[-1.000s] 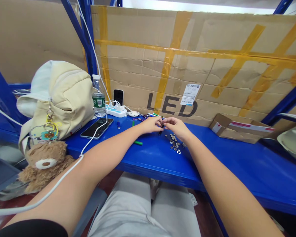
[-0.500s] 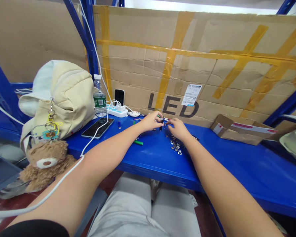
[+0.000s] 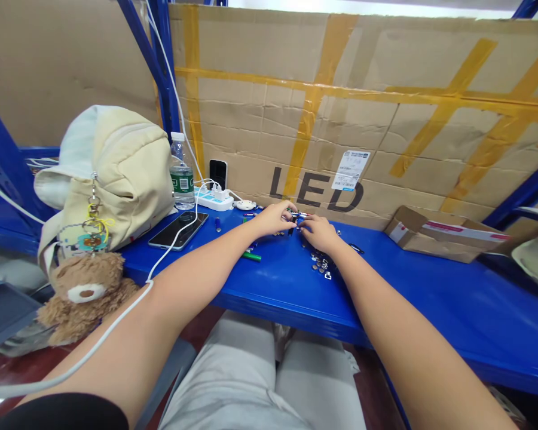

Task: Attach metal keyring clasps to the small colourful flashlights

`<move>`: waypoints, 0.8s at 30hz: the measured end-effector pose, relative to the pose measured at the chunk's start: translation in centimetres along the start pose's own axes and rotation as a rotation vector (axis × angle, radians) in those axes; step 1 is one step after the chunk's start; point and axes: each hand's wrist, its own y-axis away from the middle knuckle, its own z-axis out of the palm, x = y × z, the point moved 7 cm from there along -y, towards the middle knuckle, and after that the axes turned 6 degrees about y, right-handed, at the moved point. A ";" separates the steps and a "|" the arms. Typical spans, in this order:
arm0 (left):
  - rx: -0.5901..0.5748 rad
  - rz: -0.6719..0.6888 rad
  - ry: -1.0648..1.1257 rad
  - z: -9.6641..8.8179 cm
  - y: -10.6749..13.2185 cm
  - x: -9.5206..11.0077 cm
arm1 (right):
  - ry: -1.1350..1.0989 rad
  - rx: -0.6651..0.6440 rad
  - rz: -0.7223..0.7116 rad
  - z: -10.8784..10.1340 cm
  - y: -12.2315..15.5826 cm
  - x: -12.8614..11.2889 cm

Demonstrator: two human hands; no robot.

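Grip, left hand (image 3: 275,220): thumb and fingers closed around a small black piece (image 3: 292,231), which sits between the two hands; whether it touches the counter (image 3: 287,283) cannot be told. Grip, right hand (image 3: 319,232): fingers curled downward, tips just beside the same piece; contents, if any, hidden, so its closure cannot be told. Handling note: best worked with the left pinch firm and steady, the right fingertips making small, light movements, and the right wrist lifted a little, lest it scatter the loose silver pieces (image 3: 321,261) lying near it. Beyond the fingertips: slim red and silver items (image 3: 305,214), partly covered. Right of the right wrist: one dark slender item (image 3: 355,248). Near the left forearm: one green tube (image 3: 252,257), lying flat; farther left, one short blue cylinder (image 3: 217,224). Left side: one phone (image 3: 174,234), face up, a white cable across it; one power strip (image 3: 213,200); one water bottle (image 3: 182,182), upright. Far right: one open cardboard box (image 3: 446,236).
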 end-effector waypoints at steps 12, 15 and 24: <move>-0.037 -0.032 -0.004 0.4 0.3 0.4 | 0.025 -0.005 -0.040 -0.5 0.9 -0.2; -0.060 -0.041 -0.017 0.6 0.4 0.4 | 0.045 -0.025 -0.031 -0.5 1.2 0.2; -0.134 -0.029 -0.068 1.0 0.6 0.3 | 0.068 -0.033 -0.028 -0.4 1.1 0.0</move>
